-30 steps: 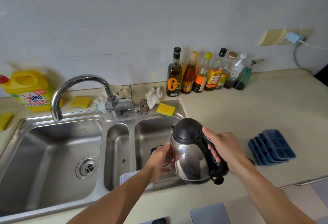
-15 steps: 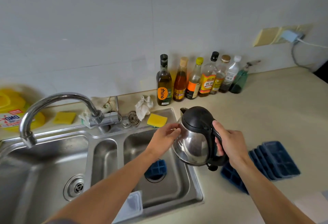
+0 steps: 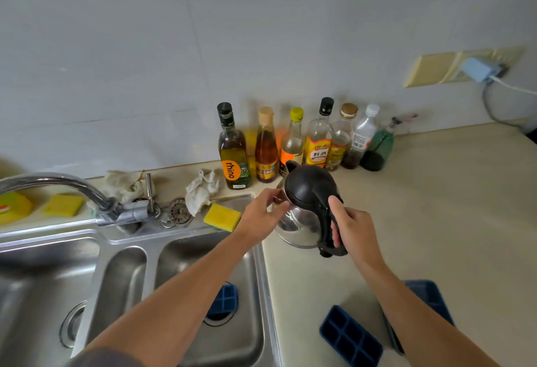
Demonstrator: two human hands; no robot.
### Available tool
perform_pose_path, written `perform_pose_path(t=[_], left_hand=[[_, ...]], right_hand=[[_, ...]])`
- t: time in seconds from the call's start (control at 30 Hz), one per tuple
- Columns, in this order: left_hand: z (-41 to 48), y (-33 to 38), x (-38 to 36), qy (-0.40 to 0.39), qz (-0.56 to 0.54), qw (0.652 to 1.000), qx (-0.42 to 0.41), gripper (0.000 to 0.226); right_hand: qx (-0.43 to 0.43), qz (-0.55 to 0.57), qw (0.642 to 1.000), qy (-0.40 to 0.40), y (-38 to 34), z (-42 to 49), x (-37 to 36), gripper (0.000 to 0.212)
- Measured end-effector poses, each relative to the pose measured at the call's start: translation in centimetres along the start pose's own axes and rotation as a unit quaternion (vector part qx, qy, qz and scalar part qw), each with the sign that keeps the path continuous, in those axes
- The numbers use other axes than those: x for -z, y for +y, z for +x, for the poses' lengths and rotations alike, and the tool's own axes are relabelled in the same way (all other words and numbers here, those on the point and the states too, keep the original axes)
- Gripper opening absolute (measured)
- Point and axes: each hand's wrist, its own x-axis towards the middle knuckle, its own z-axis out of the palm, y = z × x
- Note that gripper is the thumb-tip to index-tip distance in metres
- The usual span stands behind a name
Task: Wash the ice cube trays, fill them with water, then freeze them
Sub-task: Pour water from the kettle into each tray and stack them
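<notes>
Steel-bodied, black-lidded kettle (image 3: 308,209) held upright just above the counter (image 3: 450,221), right of the sink (image 3: 268,279) and near the row of bottles at the far wall. Right hand (image 3: 350,228) wrapped round the black handle, fingers curled and clamped on it, thumb lying along the top. Left hand (image 3: 258,215) against the kettle's left flank below the lid, fingertips bent onto the steel; cannot tell whether pinching or only steadying.

Trays in three places. Basin tray (image 3: 223,300), dark blue, lying over the drain in the right-hand basin. Counter tray (image 3: 348,334) flat on the near counter, cells up. Stacked trays (image 3: 433,300) just beyond it, mostly hidden by the right forearm. No telling from here whether any cell holds water.

By that layout, washing probably not finished, with one tray lying in the basin. Filling likely the step in hand, with the kettle as the water source. Freezing not begun. No stream seen at the tap (image 3: 52,180), far left.
</notes>
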Motion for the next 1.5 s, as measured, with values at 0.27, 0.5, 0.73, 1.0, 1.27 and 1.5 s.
perform_pose_path(t=[0.27,0.5,0.73,1.0,1.27,1.5], left_hand=[[-0.1,-0.3,0.4,-0.017,-0.052,0.998,0.022,0.030],[-5.8,-5.5,4.7,-0.003,0.035,0.999,0.030,0.026],[-13.5,-13.3,14.5,0.034,0.164,0.980,0.108,0.015],[-21.3,-22.1,20.2,0.039,0.212,0.955,0.205,0.018],[-25.6,-26.5,19.6,-0.042,0.240,0.931,0.273,0.022],[-26.7,-26.6,18.0,-0.050,0.221,0.929,0.294,0.023]], right_hand=[[0.020,-0.071,0.993,0.094,0.3,-0.8,0.1,0.034],[0.185,-0.151,0.964,0.121,-1.1,-6.1,-3.4,0.029],[0.122,-0.246,0.950,-0.152,-0.5,-12.3,-14.8,0.036],[0.029,-0.376,0.858,-0.348,6.5,-17.9,-25.6,0.034],[-0.034,-0.418,0.816,-0.399,10.2,-19.4,-28.4,0.040],[-0.025,-0.427,0.811,-0.399,10.8,-20.0,-28.4,0.034]])
